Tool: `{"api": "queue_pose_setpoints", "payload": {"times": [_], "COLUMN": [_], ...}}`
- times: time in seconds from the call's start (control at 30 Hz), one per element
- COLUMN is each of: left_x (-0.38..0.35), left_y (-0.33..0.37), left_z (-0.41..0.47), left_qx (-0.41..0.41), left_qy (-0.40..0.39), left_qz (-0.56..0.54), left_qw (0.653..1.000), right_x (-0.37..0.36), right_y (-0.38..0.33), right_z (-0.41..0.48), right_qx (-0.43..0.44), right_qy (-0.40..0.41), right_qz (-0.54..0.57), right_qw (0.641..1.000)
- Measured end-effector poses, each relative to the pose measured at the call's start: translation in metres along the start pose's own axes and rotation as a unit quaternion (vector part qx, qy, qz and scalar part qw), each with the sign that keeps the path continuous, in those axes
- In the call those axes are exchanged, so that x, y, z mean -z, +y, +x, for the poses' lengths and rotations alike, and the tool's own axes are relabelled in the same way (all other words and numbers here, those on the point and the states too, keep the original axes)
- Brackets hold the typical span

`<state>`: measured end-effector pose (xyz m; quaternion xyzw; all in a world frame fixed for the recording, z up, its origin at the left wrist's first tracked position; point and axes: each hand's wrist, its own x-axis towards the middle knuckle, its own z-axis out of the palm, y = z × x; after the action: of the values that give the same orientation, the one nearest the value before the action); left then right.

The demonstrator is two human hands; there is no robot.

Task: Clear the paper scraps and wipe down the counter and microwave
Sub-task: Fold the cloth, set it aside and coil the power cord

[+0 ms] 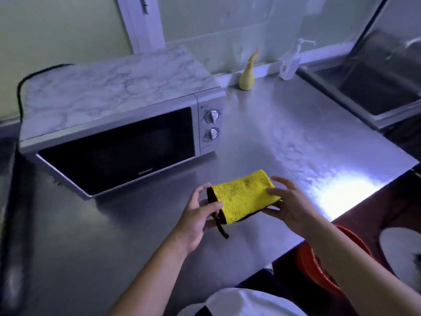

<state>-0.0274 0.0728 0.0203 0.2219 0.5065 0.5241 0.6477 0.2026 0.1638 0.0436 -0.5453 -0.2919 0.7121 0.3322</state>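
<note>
Both hands hold a folded yellow microfibre cloth (245, 197) over the stainless-steel counter (284, 124), seen from my remote feed of the head camera. I see the left hand (198, 215) pinching the cloth's black-trimmed end, thumb on top and fingers curled beneath, a black loop dangling below it. The right hand (289, 206) grips the opposite end, fingers spread across the yellow pile and thumb underneath. The cloth is near the counter's front edge, just in front of the right corner of the silver microwave (118, 124). The microwave has its dark door closed, two dials on its panel and a marble-patterned top. A black cord (22, 87) curves behind it at left. Against the back wall stand a yellow spray bottle (247, 75) and a clear pump dispenser (290, 62), beside the sink (376, 87) at far right. A red basin (319, 270) sits low beyond the counter's edge, under my right forearm.
</note>
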Motion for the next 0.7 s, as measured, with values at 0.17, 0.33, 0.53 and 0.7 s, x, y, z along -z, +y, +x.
{"api": "queue_pose_setpoints", "payload": {"times": [0.17,0.33,0.53,0.7], "left_x": [-0.064,-0.129,-0.195,-0.228], "left_y": [0.013,0.021,0.029,0.035], "left_z": [0.073,0.155,0.259,0.335], "left_qx": [0.010,0.004,0.025,0.027], "left_qy": [-0.024,-0.008,0.045,0.063], "left_qz": [-0.021,0.003,0.063,0.059], "left_qw": [0.999,1.000,0.997,0.996], "right_x": [0.056,0.110,0.166,0.193], "right_y": [-0.055,-0.119,-0.185,-0.228], "right_z": [0.046,0.106,0.203,0.292], "right_qx": [0.027,0.041,-0.004,-0.010], "right_qy": [0.010,-0.006,-0.091,-0.095], "right_qz": [-0.036,-0.107,-0.234,-0.266], "right_qw": [0.999,0.993,0.968,0.959]}}
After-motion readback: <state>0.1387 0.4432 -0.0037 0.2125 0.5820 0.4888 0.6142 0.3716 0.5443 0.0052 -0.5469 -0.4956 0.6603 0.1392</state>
